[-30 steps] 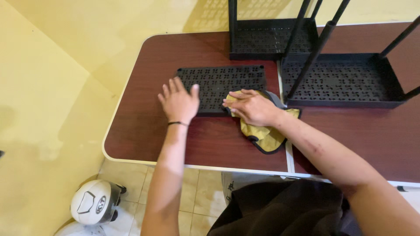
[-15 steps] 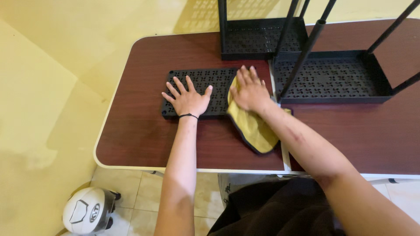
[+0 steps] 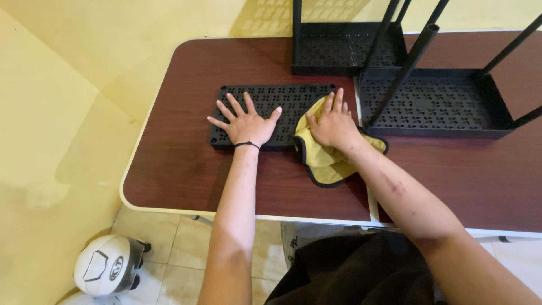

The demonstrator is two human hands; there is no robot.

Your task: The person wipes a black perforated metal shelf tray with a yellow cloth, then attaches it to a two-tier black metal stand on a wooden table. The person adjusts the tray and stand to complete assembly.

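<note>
Got my left hand point(image 3: 246, 125) pressed flat, fingers spread, on the black perforated panel point(image 3: 271, 101) lying on the reddish-brown counter point(image 3: 180, 164). Right hand point(image 3: 333, 123) is open too, palm down on a yellow cloth point(image 3: 324, 161) at the panel's right end. Black rack point(image 3: 440, 101) sits just beside it, white helmet point(image 3: 104, 264) down on the floor

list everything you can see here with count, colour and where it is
perforated panel: 1, black, flat on the table under both hands
cloth: 1, yellow with dark edging, on the panel's right end and the table
shelf trays with poles: 2, black, far right part of the table
table: 1, dark red-brown with pale rim
helmet: 1, white, on the tiled floor, lower left
left hand: 1, fingers spread, flat on the panel
right hand: 1, pressing on the cloth
</note>
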